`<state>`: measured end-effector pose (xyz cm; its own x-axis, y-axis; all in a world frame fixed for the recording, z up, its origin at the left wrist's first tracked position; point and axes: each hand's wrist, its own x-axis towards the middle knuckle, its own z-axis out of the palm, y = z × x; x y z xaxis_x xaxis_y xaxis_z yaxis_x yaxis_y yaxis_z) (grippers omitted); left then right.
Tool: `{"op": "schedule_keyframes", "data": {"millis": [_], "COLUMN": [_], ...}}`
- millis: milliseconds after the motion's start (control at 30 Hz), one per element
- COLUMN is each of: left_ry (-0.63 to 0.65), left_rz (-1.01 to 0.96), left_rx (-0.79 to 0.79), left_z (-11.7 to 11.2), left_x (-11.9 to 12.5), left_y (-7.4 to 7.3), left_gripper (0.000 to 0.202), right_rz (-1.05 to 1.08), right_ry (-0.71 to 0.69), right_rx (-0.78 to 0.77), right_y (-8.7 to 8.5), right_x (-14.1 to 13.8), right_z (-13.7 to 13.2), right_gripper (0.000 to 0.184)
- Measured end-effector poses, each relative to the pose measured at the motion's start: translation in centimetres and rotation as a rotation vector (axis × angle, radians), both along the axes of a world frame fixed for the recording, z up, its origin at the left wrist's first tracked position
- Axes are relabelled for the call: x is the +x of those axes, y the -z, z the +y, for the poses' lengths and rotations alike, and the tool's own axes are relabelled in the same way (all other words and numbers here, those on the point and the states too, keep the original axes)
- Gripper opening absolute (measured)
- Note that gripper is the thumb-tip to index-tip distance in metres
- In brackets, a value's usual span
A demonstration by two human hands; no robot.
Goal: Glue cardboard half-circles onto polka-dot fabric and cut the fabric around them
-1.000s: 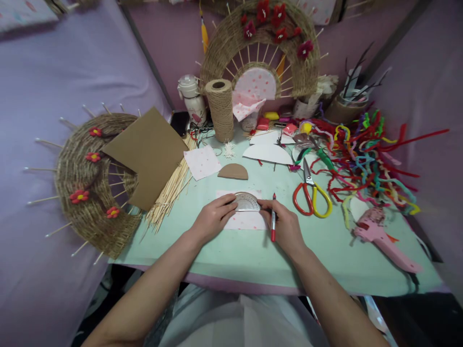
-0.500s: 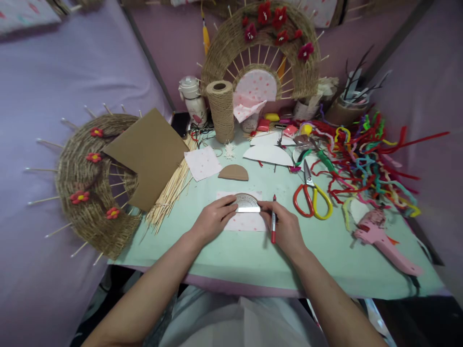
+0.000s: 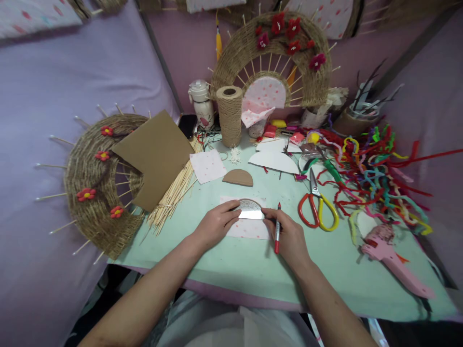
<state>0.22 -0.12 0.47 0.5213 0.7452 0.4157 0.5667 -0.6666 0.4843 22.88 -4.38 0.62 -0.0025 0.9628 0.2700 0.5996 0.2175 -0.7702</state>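
A clear protractor (image 3: 251, 210) lies over a piece of white fabric with pink dots (image 3: 249, 230) on the table. My left hand (image 3: 217, 222) pinches the protractor's left end between thumb and fingers. At its right end, my right hand (image 3: 287, 231) grips it with thumb and forefinger. A red-capped marker (image 3: 277, 231) is also tucked among the fingers of my right hand, its red end towards me. Just beyond the protractor sits a brown cardboard half-circle (image 3: 238, 178). Scissors (image 3: 317, 205) with one red and one yellow handle rest to the right.
A pink glue gun (image 3: 396, 265) and a tangle of coloured pipe cleaners (image 3: 369, 168) occupy the right side. Behind stand a twine spool (image 3: 230, 115) and a white bottle (image 3: 201, 103). Cardboard (image 3: 155, 154), thin sticks (image 3: 171, 197) and a woven twine fan (image 3: 87, 178) lie left.
The whole view has shifted slightly, so things appear a little further right and lower. Both hands keep their hold on the protractor, and the marker stays in my right hand.
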Motion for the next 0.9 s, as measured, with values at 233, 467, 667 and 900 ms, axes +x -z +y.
{"op": "schedule_keyframes", "data": {"millis": [233,467,667,900], "left_ry": [0.005,0.062,0.053,0.041], "left_rz": [0.023,0.175,0.342,0.527], "left_rx": [0.0,0.098,0.107,0.032], "left_z": [-0.1,-0.2,-1.0,-1.9], "left_x": [0.1,0.5,0.9,1.2], "left_y": [-0.4,-1.4,-1.4,-2.5], "left_gripper": [0.025,0.023,0.028,0.054], "right_rz": [-0.001,0.001,0.003,0.002], "right_ry": [0.012,0.01,0.009,0.009], "right_rx": [-0.013,-0.024,-0.021,-0.025], "right_y": [0.0,0.1,0.2,0.2], "right_x": [0.0,0.1,0.0,0.1], "right_z": [0.0,0.0,0.0,-0.1], "right_gripper": [0.02,0.02,0.021,0.02]}}
